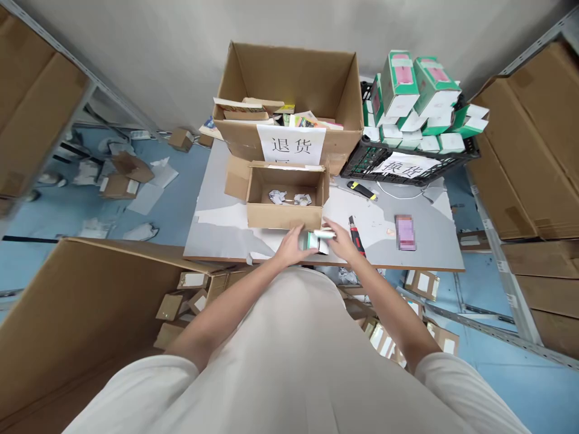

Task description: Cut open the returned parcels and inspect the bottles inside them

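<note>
Slim white item (323,234), long axis crosswise

Cannot make out the print on the small green-and-white box (311,241) — partly covered by the left hand (288,247). Cannot read the paper sign's (292,144) lower line, hidden behind the small carton (284,216), nor the pixelated pink item (406,232) at right, nor the tiny parcel labels (423,283) at near right. See only part of the large carton (90,313) at near left — cut off by the left edge.
</note>
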{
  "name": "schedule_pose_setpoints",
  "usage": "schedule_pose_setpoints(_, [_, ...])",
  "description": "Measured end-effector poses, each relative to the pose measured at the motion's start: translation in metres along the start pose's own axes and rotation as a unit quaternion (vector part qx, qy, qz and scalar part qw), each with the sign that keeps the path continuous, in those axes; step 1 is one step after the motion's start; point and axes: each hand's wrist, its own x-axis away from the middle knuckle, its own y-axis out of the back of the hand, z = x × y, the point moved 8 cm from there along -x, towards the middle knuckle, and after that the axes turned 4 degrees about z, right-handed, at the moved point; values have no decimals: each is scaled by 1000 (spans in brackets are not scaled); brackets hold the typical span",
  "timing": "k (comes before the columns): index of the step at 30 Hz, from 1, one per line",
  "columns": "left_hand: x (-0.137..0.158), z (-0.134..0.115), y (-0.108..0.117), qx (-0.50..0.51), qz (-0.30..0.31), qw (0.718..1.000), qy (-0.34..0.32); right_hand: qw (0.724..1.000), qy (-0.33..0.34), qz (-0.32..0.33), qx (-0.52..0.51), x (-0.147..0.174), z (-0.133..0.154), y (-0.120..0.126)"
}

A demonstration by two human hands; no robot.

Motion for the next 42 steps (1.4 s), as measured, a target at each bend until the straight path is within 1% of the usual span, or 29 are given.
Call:
schedule_pose_setpoints(2, [-8,-3,-1,19,-31,999,34,994,-65,-79,-30,-2,-12,9])
schedule_pose_setpoints(4, [-12,-8,-1,20,-53,997,57,985,-90,-144,-31,-3,-15,15])
schedule_pose_setpoints(6, [-14,-14,0,19,-69,996,59,976,-84,-202,-7,-1,-13,20])
schedule_pose_setpoints(7, [-14,-16,0,21,-75,995,55,972,-74,-221,17,1,-11,23])
schedule_pose_setpoints(8, [-14,-19,1,24,-79,995,48,971,-56,-226,50,3,-7,25])
schedule_pose_setpoints(9, [-14,-20,2,27,-80,996,39,973,-28,-214,87,5,-2,25])
schedule_pose_setpoints(10, [-13,-21,4,27,-79,996,26,975,7,-186,125,7,5,23])
schedule_pose_setpoints(13, [-12,-24,10,-2,-55,998,-36,969,114,-50,213,16,21,8])
schedule_pose_setpoints(15, [-11,-26,12,-44,-12,996,-80,960,148,14,238,23,28,3])
schedule_pose_setpoints(17, [-12,-26,10,-93,46,989,-104,957,155,46,242,25,31,3])
schedule_pose_setpoints(19, [-13,-25,10,-135,84,982,-107,960,159,58,224,24,34,6])
schedule_pose_setpoints(21, [-13,-25,10,-159,92,977,-111,968,162,55,183,23,35,10])
schedule_pose_setpoints(23, [-14,-26,10,-169,85,975,-117,978,149,31,141,26,30,15])
schedule_pose_setpoints(25, [-14,-24,8,-175,75,975,-114,986,119,-10,117,31,19,19])
schedule_pose_setpoints(27, [-15,-19,5,-174,59,978,-101,989,87,-42,116,38,7,20])
schedule_pose_setpoints(29, [-15,-13,2,-163,47,981,-94,986,75,-48,142,42,1,16])
schedule_pose_setpoints(32, [-15,-8,-3,-149,51,982,-104,972,103,-17,212,38,10,11])
schedule_pose_setpoints(36, [-15,-8,-2,-156,51,980,-109,939,170,69,292,19,39,4])
schedule_pose_setpoints(39, [-15,-11,-1,-190,56,976,-95,903,192,114,367,2,58,-4])
schedule_pose_setpoints(42, [-15,-14,-1,-228,66,968,-79,860,209,143,444,-8,71,-15])
